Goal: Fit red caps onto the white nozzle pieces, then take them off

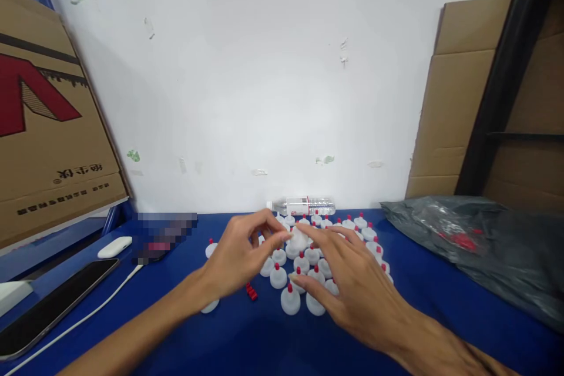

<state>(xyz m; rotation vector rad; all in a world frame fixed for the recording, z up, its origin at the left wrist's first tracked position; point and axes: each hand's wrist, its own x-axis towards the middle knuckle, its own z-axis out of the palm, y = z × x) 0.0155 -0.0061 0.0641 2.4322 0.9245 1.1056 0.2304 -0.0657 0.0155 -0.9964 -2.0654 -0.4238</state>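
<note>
Thumb and forefinger pinched, my left hand (pixel 242 252) is closed at the edge of a translucent white dome-shaped cup (pixel 298 239), which looks slightly blurred. My right hand (pixel 352 276) is open, thumb and fingers spread apart. Its forefinger tip comes close to the same cup; whether it touches cannot be made out. Beneath and around both hands stand several white cups with red tips (pixel 291 301), partly hidden by the fingers. A few small red caps (pixel 251 291) lie near my left wrist.
A clear plastic bottle (pixel 308 206) lies against the wall. On the left are a phone (pixel 57 305), a white case (pixel 115 247), a white cable (pixel 94 312) and a printed carton (pixel 53 111). A grey plastic bag (pixel 497 258) with red pieces lies right on the blue table (pixel 247 341).
</note>
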